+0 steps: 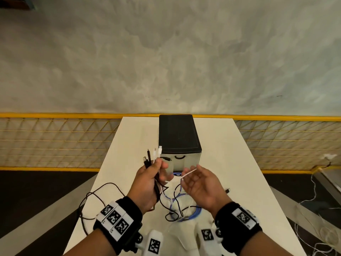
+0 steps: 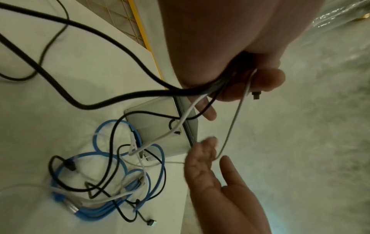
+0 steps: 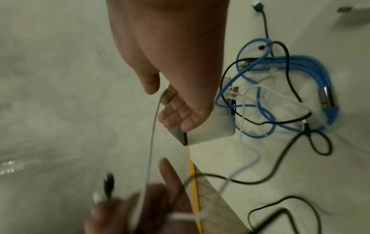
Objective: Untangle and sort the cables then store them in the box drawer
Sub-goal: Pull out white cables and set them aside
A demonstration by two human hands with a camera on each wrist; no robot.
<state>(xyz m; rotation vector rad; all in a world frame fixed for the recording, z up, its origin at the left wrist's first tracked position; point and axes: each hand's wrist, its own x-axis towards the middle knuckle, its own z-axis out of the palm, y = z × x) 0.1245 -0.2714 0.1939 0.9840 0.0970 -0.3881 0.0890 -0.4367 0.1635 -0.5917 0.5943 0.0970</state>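
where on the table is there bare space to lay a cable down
Bare table lies right of the box drawer, and a narrower strip lies on its left. It is crowded in front of the box, where the blue cable and black and white leads tangle under the left hand and right hand.

left hand blurred, its grip perhaps on cables

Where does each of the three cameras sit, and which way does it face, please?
Head: worn on the head, facing forward and down at the table and box drawer; both hands and wristbands show.
Left wrist: along the left hand gripping cable ends, toward the blue cable.
Right wrist: along the open right hand, a white cable across its fingers.
All share the box drawer.
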